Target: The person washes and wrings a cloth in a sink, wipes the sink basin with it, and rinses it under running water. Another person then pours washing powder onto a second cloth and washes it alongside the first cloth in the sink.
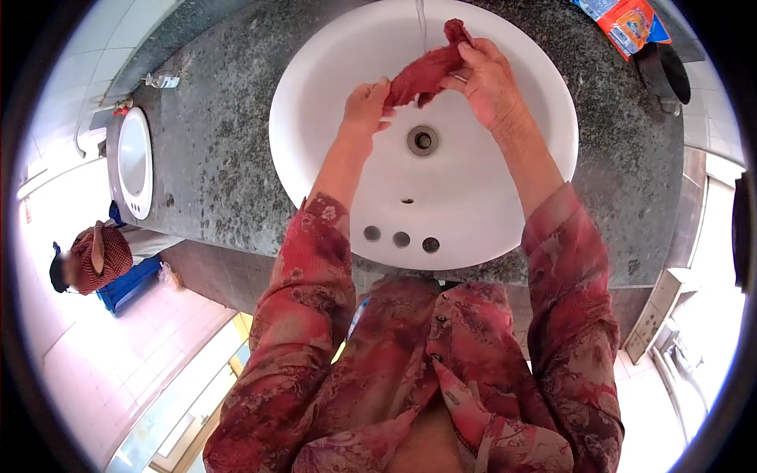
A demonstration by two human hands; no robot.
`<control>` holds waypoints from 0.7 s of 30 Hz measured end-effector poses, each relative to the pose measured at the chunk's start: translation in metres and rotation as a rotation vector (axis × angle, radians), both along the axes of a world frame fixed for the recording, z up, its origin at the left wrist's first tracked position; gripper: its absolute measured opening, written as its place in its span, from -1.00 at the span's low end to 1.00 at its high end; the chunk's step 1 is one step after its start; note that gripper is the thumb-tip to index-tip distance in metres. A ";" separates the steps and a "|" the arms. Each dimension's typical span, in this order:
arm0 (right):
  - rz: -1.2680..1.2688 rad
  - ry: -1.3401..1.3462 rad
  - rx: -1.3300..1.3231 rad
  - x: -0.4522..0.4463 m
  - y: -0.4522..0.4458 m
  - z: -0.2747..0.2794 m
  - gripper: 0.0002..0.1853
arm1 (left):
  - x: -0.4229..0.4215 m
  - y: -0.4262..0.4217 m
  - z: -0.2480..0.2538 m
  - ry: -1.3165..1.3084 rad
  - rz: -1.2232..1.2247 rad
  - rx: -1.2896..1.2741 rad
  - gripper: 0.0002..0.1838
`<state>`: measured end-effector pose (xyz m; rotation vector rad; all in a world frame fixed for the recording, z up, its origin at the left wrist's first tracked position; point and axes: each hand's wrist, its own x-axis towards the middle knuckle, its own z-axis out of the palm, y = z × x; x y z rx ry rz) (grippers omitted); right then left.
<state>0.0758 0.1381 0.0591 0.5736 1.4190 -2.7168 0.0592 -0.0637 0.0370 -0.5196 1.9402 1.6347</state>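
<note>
A wet-looking red cloth [426, 76] is stretched between my two hands over the white sink [473, 197]. My left hand [367, 108] grips the cloth's left end, fingers closed round it. At its other end, my right hand [487, 83] holds the cloth between thumb and fingers, and a bunched tip sticks out above. A thin stream of water [421, 24] falls at the top of the sink, just behind the cloth. Below the cloth, the round drain [423, 141] shows uncovered.
Dark stone counter [229, 142] surrounds the sink. An orange and blue packet [627, 25] and a dark container [664, 72] stand at the upper right. A second sink [136, 163], a small clear bottle [162, 80] and a seated person [101, 256] are at the left.
</note>
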 end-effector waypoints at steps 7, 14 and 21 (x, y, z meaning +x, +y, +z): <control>0.127 0.046 0.049 -0.013 -0.011 0.037 -0.71 | 0.002 0.023 0.019 0.857 -0.358 0.032 -0.44; 0.021 0.243 0.070 -0.021 0.007 0.043 -0.70 | -0.010 0.020 0.028 0.368 -0.119 0.246 -0.53; 0.129 0.382 1.272 0.001 0.006 0.010 -0.38 | -0.016 0.007 0.053 0.285 -0.234 0.342 -0.62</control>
